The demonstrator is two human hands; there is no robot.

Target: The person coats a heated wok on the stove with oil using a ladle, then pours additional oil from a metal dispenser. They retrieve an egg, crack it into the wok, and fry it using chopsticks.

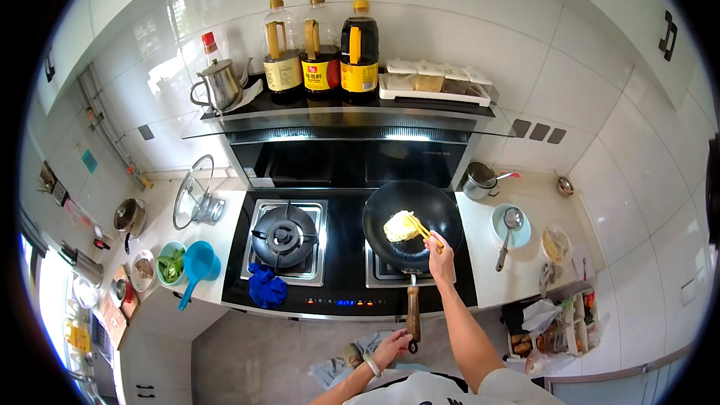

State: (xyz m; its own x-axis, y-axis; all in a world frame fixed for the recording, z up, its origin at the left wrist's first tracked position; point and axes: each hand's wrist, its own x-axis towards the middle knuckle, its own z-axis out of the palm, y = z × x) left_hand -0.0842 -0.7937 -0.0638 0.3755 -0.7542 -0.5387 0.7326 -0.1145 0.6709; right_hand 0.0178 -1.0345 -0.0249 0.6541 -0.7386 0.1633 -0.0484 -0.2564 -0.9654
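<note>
My right hand (441,259) is closed around a pair of yellow chopsticks (422,229). Their tips touch a pale yellow piece of what looks like fried egg (401,226) in a black wok (442,214). The wok sits on the right burner, its wooden handle (413,307) pointing toward me. At the end of that handle is my left hand (391,348), its fingers curled against it and partly hidden.
Left of the wok are a bare burner (283,235) and a blue cloth (266,285). A blue strainer (197,261) and a bowl of greens (172,264) stand on the left counter. A ladle (512,219) rests in a bowl at right. Sauce bottles (321,67) line the shelf.
</note>
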